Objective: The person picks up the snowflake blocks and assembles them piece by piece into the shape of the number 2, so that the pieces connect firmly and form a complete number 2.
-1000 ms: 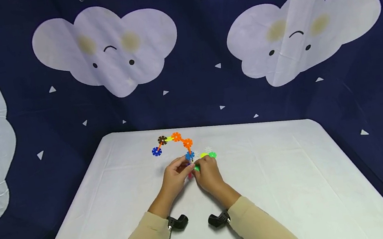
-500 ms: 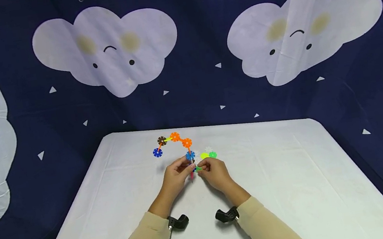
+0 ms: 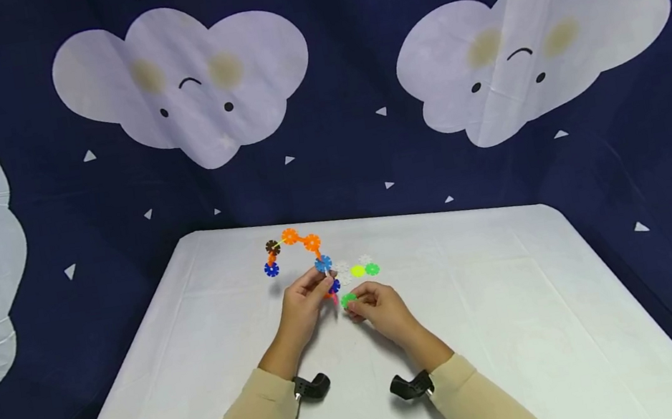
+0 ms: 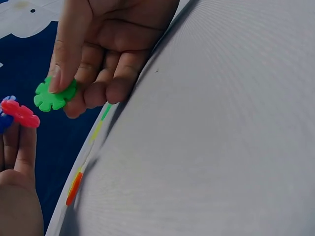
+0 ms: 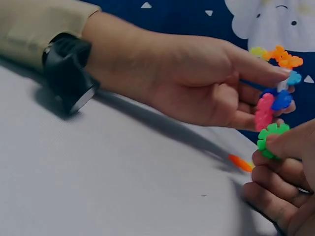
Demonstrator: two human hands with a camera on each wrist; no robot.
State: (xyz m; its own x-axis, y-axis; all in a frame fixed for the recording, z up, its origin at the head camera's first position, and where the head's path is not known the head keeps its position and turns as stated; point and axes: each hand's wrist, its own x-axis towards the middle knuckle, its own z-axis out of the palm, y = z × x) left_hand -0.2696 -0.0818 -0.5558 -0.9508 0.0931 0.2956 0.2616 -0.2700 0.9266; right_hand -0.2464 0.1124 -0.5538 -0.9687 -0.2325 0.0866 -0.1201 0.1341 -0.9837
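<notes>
A chain of notched snowflake discs (image 3: pixel 312 243) in orange, brown, light blue and dark blue arches above the table, held between the thumb and fingers of my left hand (image 3: pixel 301 307). At its near end hang a dark blue disc (image 5: pixel 282 100) and a pink disc (image 5: pixel 264 112), clearest in the right wrist view. My right hand (image 3: pixel 385 308) pinches a single green snowflake disc (image 3: pixel 348 299) between thumb and fingertips. This green disc stands apart from the chain, just right of its lower end. The left fingers hide part of the chain.
Loose discs lie on the white table (image 3: pixel 491 331) behind the hands: a yellow disc (image 3: pixel 358 271), another green disc (image 3: pixel 372 269) and several white ones (image 3: pixel 365 260). A dark blue cloth with printed clouds (image 3: pixel 187 87) hangs behind the table.
My right hand has drawn back to the right and toward me with the green disc, away from the chain. My left hand and the chain have shifted slightly left.
</notes>
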